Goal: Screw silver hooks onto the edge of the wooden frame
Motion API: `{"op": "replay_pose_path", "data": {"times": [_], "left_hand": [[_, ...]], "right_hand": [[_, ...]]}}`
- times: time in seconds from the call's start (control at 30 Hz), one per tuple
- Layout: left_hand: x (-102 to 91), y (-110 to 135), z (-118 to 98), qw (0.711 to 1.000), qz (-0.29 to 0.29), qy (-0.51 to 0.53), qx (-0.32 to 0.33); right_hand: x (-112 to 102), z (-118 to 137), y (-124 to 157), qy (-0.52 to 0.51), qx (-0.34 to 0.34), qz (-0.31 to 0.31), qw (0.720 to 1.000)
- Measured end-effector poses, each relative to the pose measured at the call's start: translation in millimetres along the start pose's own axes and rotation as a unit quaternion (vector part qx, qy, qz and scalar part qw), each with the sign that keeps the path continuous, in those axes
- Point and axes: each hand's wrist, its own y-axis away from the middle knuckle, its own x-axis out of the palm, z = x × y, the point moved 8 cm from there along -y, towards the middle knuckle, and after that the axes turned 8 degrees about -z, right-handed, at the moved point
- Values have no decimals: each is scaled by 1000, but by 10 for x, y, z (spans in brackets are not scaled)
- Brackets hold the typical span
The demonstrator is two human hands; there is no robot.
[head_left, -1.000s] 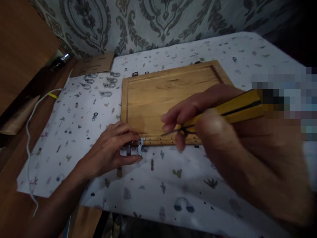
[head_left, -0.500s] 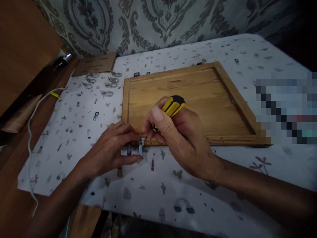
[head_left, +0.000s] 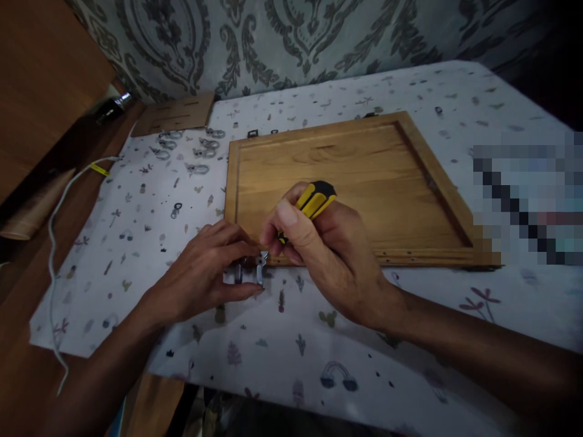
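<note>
The left hand [head_left: 200, 273] is bracing a metal latch [head_left: 261, 267] against the near edge of a wooden panel [head_left: 359, 176], close to its left corner. The thumb and fingers are curving part-way open, with the latch sitting between their tips. The right hand [head_left: 332, 249] is closing firmly around a yellow and black screwdriver [head_left: 316, 199], whose handle is leaning up and to the right. Its fingers are covering the tool's tip, so I cannot tell whether it is touching the latch. This hand is also blocking the middle of the panel's near edge.

The panel is lying flat on a white printed cloth [head_left: 355, 370]. Left of it, a loose metal piece [head_left: 176, 210] is lying alone, and farther back a group of metal clasps [head_left: 207, 145] is resting just in front of a cardboard sheet [head_left: 175, 114]. A small dark square piece [head_left: 252, 133] is lying just past the panel's far edge. A white cable [head_left: 53, 243] is trailing along the far left, wearing a yellow tag [head_left: 100, 170]. Patterned wallpaper [head_left: 246, 48] is rising behind.
</note>
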Motion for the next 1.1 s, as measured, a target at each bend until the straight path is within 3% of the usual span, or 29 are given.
{"op": "replay_pose_path", "data": {"times": [0.33,0.5,0.93,1.1], "left_hand": [[-3,4,8,1000,0,15,-13],[-19,0,1,1000,-5,13,-13],[-1,1,20,1000,7,-12,-18],[-47,21,31,1000,-16,-8,-12]], "right_hand": [[33,28,4,36,9,30,999],[71,77,16,67,-19,58,996],[95,79,6,75,-31,71,994],[88,71,8,78,-33,76,994]]}}
